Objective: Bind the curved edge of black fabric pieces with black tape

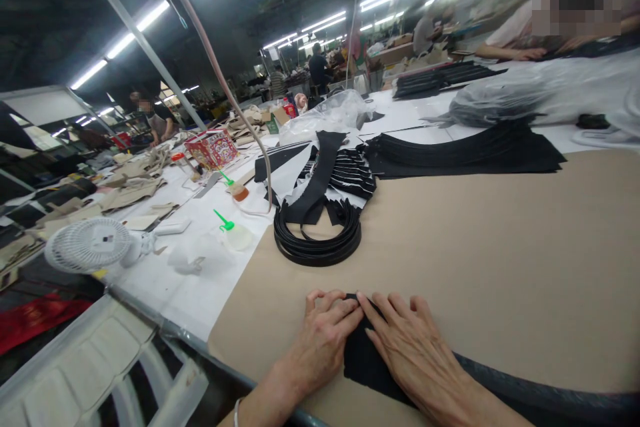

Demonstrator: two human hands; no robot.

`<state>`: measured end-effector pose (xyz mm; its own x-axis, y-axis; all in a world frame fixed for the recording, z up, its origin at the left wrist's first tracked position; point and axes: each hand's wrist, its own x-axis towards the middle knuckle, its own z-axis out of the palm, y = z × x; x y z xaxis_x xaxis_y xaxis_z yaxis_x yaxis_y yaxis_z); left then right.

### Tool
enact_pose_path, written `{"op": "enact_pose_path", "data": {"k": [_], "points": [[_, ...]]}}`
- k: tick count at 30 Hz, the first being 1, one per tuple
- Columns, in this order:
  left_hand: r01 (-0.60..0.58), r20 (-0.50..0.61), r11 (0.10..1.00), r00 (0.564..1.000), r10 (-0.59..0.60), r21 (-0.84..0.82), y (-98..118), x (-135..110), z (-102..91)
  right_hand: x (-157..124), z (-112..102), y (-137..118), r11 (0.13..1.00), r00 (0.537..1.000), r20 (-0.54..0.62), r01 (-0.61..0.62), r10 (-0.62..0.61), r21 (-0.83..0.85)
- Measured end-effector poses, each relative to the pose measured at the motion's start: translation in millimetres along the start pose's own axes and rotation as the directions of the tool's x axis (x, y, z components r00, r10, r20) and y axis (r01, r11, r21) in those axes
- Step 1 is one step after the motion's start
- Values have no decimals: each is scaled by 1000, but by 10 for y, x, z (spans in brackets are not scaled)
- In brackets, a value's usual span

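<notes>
A black piece of fabric or sheet material (pixel 367 353), long and curved, lies on the brown board along the near edge. My left hand (pixel 327 337) has its fingers bent and pressed together at the piece's far left end, pinching the edge. My right hand (pixel 417 350) lies over the same piece with its fingers stretched and spread, its index fingertip beside the left fingertips. The palm hides part of the piece. Beyond my hands sits a coil of black cord-like strips (pixel 317 257), with cut black pieces (pixel 320 177) behind it.
A stack of black curved panels (pixel 460 153) lies at the board's far side. On the left are a white fan (pixel 93 243), green-tipped bottles (pixel 237 237) and a red patterned box (pixel 213 149). Plastic wrapping (pixel 500 100) lies far right, near another person's hands (pixel 530 53). A white chair (pixel 100 360) stands lower left.
</notes>
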<state>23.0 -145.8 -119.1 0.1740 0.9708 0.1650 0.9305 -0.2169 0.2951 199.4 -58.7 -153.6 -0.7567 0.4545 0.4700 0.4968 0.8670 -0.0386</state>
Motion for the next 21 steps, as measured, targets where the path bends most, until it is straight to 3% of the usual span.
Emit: {"op": "enact_pose_path", "data": {"k": [8, 16, 21], "points": [[-9, 20, 999, 1000, 9, 37, -4, -14, 13, -106, 129, -27, 999, 978, -204, -36, 42, 30], [-9, -13, 998, 1000, 10, 65, 8, -18, 13, -99, 122, -15, 999, 990, -138, -19, 15, -30], [-7, 0, 997, 1000, 7, 83, 22, -17, 0, -75, 112, -23, 999, 999, -14, -39, 38, -17]]}}
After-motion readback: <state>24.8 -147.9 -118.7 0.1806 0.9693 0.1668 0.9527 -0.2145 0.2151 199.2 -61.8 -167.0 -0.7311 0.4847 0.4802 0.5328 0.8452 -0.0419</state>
